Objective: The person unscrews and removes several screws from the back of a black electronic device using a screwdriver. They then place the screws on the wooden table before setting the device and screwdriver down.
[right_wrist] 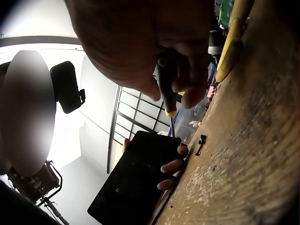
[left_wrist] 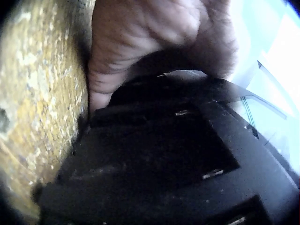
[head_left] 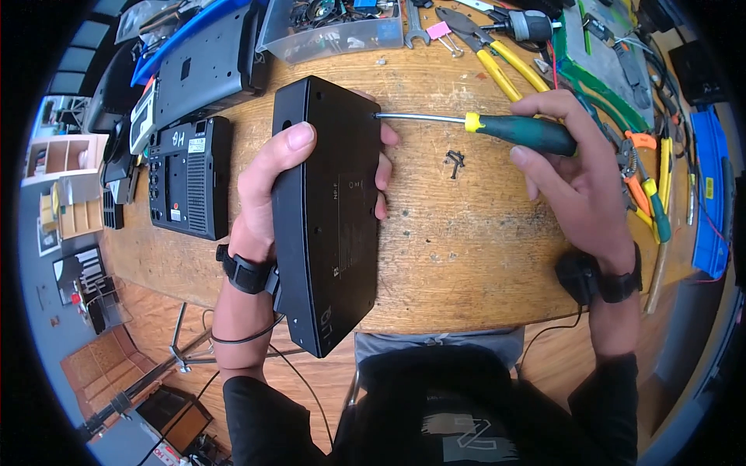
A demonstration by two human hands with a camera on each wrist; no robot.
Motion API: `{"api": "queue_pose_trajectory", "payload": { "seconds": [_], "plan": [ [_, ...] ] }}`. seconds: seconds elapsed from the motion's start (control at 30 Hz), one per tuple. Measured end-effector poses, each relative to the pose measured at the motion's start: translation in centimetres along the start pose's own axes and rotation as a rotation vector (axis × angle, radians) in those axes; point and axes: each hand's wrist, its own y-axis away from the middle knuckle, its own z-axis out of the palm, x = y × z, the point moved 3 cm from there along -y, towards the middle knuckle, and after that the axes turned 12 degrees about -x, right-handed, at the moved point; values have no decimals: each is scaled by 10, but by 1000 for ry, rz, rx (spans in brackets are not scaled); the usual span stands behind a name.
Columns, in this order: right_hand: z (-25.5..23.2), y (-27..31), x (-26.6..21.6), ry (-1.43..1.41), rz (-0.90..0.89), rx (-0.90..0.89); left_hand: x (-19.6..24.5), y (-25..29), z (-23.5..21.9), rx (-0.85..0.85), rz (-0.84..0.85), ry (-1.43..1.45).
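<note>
My left hand [head_left: 264, 175] grips a black rectangular device housing [head_left: 342, 225], its thumb on the near side and fingertips curled round the far edge. The housing is tilted up on its long side above the wooden table. In my right hand [head_left: 579, 171] is a screwdriver [head_left: 524, 133] with a dark green and yellow handle. Its shaft runs left to a screw hole near the housing's upper right corner. Between housing and right hand lie several small black screws [head_left: 454, 161]. The right wrist view shows the screwdriver [right_wrist: 167, 84] tip at the corner of the housing [right_wrist: 133, 173].
Left of the housing lies a second black device [head_left: 189, 177] with a vented panel. A clear plastic bin [head_left: 334, 39] of parts stands at the back. Yellow-handled pliers [head_left: 505, 66], a wrench [head_left: 416, 27] and a pink binder clip [head_left: 440, 33] lie nearby. More hand tools [head_left: 645, 186] are at right.
</note>
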Motion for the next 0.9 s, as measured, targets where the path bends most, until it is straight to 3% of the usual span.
{"api": "queue_pose_trajectory", "payload": {
  "seconds": [0.1,0.5,0.6,0.7,0.8,0.83,0.9],
  "plan": [
    [-3,1,-5,28,53,-28,0,0,-2,-91,27,42],
    [-2,2,-4,-94,220,-32,-1,0,-4,-92,33,78],
    [-10,2,-1,-259,343,-23,-2,-1,-3,-89,39,112],
    [-18,-5,0,-634,61,304,1,-2,0,-44,23,40],
    [-20,-3,-1,-632,129,239,1,-2,-1,-65,7,30],
    [-20,-1,1,-591,199,111,1,-2,-1,-56,6,33],
    [-14,-1,4,-625,294,50,1,-2,1,-42,3,43]
  ]
}}
